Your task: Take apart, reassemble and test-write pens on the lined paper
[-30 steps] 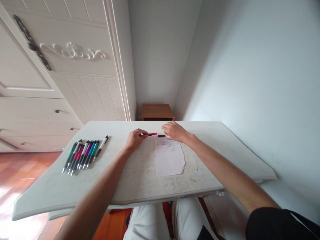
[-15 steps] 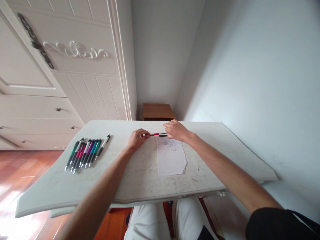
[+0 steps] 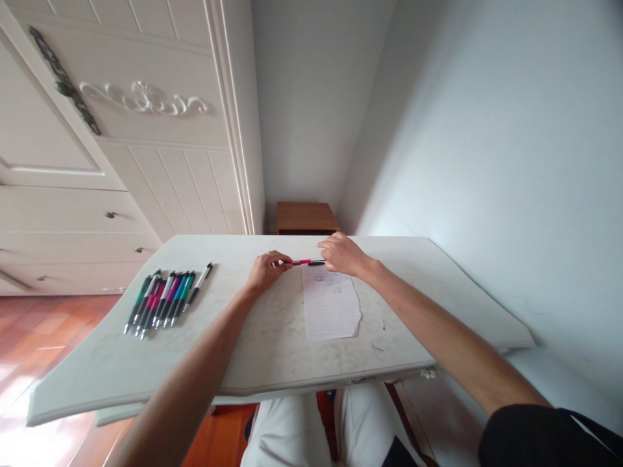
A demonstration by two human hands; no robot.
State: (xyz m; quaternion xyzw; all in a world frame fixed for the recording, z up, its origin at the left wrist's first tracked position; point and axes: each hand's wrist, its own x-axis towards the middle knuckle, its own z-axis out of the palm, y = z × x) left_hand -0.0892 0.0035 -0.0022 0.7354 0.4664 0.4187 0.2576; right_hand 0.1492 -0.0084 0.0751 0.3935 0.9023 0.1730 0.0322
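Note:
My left hand [image 3: 265, 271] pinches the left end of a pink pen barrel [image 3: 304, 262] above the far edge of the paper. From the barrel's right end a thin dark pen refill [image 3: 318, 261] runs to my right hand [image 3: 341, 251], whose fingers are closed on its other end; the fingertips are partly hidden. Just below the refill lies a short black pen part [image 3: 316, 263], close to the right fingers. Beneath both hands is a torn sheet of lined paper [image 3: 331, 314] with scribbles near its top.
Several pens [image 3: 165, 299] in green, white, pink, purple and blue lie in a row on the left of the white table [image 3: 272, 350]. One white and black pen [image 3: 198, 287] lies slightly apart. Behind stands a brown wooden box [image 3: 306, 215]; a white wardrobe [image 3: 189, 181] is at the left.
The view has shifted very slightly. Both hands keep nearly the same place and hold on the pink barrel and the refill.

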